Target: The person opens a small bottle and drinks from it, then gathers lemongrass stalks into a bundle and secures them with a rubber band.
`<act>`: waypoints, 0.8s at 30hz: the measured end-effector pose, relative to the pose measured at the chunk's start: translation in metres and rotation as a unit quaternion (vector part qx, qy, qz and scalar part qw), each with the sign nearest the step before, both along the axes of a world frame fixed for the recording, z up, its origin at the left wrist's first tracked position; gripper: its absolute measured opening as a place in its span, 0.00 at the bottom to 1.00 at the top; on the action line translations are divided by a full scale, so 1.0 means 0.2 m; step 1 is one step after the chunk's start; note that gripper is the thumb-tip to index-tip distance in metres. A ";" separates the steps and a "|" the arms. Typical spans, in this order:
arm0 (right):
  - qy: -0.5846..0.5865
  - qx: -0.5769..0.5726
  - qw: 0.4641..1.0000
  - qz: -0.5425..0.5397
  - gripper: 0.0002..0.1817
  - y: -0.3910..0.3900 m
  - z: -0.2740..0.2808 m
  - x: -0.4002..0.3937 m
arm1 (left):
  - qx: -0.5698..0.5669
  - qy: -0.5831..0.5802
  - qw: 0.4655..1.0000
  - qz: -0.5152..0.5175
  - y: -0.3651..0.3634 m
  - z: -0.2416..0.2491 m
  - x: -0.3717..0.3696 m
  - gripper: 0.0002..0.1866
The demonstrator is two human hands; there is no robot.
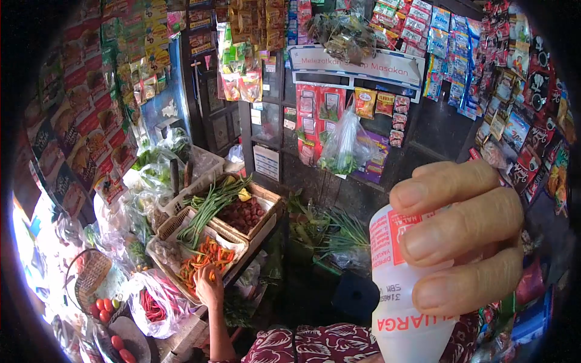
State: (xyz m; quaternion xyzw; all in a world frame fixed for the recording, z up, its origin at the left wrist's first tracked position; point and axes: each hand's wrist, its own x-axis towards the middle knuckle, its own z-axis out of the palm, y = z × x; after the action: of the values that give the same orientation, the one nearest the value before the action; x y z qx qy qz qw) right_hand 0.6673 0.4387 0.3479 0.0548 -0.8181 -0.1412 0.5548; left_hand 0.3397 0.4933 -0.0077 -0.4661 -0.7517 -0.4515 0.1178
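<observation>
Close to the camera, my right hand (pixel 466 242) is wrapped round a small white plastic drink bottle (pixel 396 308) with red print. Its fingers lie over the near side, and the narrower end points down out of the frame. Farther off at the lower left, my left hand (pixel 209 287) reaches into a basket of orange and red chilli peppers (pixel 215 251). Its fingers are bent down on the chillies, and the fingertips are partly hidden among them. Long green beans (pixel 206 215) lie across this basket (pixel 239 253) and the one beside it, which holds shallots (pixel 241 216).
A plastic bag of red curly chillies (pixel 154 305) sits left of the basket, near tomatoes (pixel 104 310). Bagged greens (pixel 151 163) stand farther back. Sachet strips (pixel 85 115) hang at both sides, and a clear bag (pixel 348 142) hangs ahead. Spring onions (pixel 345 236) lie beyond the bottle.
</observation>
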 end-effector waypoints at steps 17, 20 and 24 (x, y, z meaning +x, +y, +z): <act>-0.241 -0.164 0.946 0.139 0.16 0.09 0.03 0.09 | -0.006 -0.005 1.000 -0.008 0.02 -0.04 -0.02 0.10; -0.210 -0.100 0.967 0.101 0.14 0.06 0.07 0.09 | -0.028 -0.016 0.999 0.000 0.01 -0.01 -0.01 0.10; -0.177 -0.038 0.982 0.053 0.13 0.02 0.09 0.09 | -0.003 -0.008 1.000 -0.006 0.02 -0.05 -0.03 0.10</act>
State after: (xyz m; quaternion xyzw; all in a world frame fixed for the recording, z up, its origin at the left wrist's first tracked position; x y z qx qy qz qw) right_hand 0.6861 0.4430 0.3666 0.1014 -0.9040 -0.0683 0.4096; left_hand 0.3343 0.4965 -0.0171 -0.4669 -0.7512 -0.4539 0.1079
